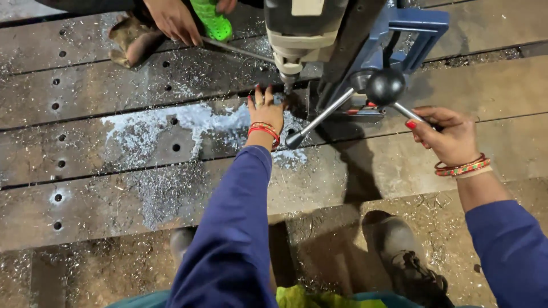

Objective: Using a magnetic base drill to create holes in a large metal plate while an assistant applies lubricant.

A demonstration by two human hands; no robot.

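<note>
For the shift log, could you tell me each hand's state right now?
Left hand: open, fingers flat on the steel plate beside the drill bit.
Right hand: closed on the feed handle.

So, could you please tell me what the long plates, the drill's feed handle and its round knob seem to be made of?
The plates look like bare steel: dull grey-brown, rust-tinged, with punched holes and bright shavings on them. The feed handle, gripped at one end by the right hand, is a bright polished metal rod. Its knob looks like glossy black plastic, possibly rubber. The left hand rests on the plate.
</note>
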